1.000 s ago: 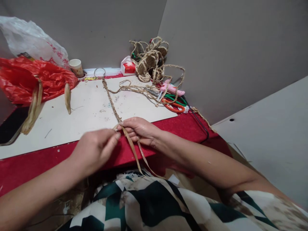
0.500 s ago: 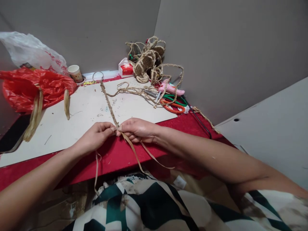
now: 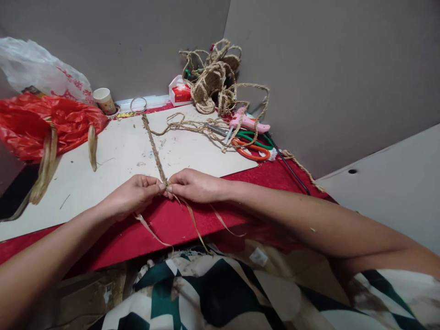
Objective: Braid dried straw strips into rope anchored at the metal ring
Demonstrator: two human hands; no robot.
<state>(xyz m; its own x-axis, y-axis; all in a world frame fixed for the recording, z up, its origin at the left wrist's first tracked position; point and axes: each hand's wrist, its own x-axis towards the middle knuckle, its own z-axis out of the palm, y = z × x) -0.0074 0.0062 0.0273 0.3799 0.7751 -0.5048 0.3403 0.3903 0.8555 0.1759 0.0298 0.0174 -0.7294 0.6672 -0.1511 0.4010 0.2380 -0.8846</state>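
A thin brown braid (image 3: 155, 151) of dried plant fibre runs from the far side of the board to my fingers near the table's front edge. My left hand (image 3: 135, 195) pinches the near end of it from the left. Fingertip to fingertip with it, my right hand (image 3: 194, 185) grips the same end from the right. Loose flat fibre strands hang below: one strand (image 3: 153, 233) under my left hand, a middle strand (image 3: 195, 220), and another strand (image 3: 225, 223) under my right hand. A metal ring (image 3: 138, 105) lies at the braid's far end.
Scissors with orange and green handles (image 3: 252, 149), a pink glue gun (image 3: 249, 122) and coiled rope (image 3: 213, 85) are at the back right. A tissue pack (image 3: 181, 94) and paper cup (image 3: 105, 101) stand behind. Left are a red bag (image 3: 51, 121), fibre bundles (image 3: 46, 169) and a phone (image 3: 15, 197).
The strand under my left hand has swung to the right. Both hands still pinch the braid's end, fingertips together. The whole view has shifted slightly.
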